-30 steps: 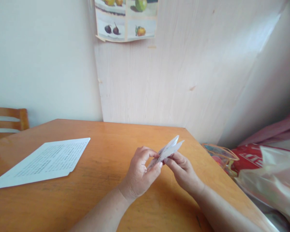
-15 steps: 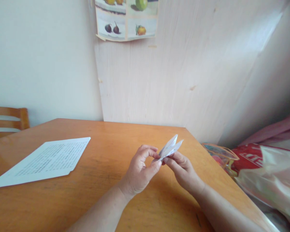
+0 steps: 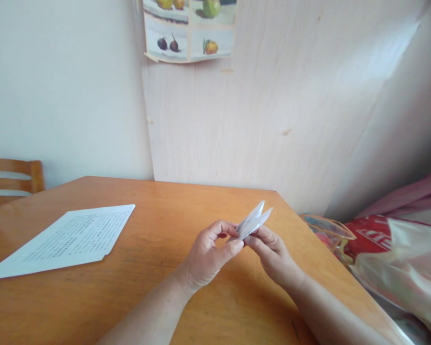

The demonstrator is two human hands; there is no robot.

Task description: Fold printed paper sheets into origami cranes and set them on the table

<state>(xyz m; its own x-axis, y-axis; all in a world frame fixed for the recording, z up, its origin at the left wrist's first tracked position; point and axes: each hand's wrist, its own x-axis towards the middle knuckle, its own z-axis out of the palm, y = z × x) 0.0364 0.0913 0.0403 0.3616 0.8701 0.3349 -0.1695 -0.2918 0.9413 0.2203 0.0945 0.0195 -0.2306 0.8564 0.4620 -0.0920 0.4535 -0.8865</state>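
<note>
A small piece of folded white paper [image 3: 253, 222] with two pointed flaps is held above the table, its tips toward the upper right. My left hand [image 3: 210, 254] pinches its lower left end between thumb and fingers. From the right, my right hand [image 3: 273, 251] grips its lower edge with thumb and index finger. The fingertips of both hands nearly meet beneath the paper and partly hide its bottom.
Printed white sheets [image 3: 75, 235] lie on the left of the wooden table [image 3: 136, 297]. A wooden chair [image 3: 36, 176] stands beyond at the left. Bags [image 3: 373, 235] sit past the table's right edge. A fruit picture [image 3: 190, 36] hangs on the wall.
My left thumb and fingers have closed in on the paper's lower end, and its two flaps look slightly rounder. My right hand stays nearly still.
</note>
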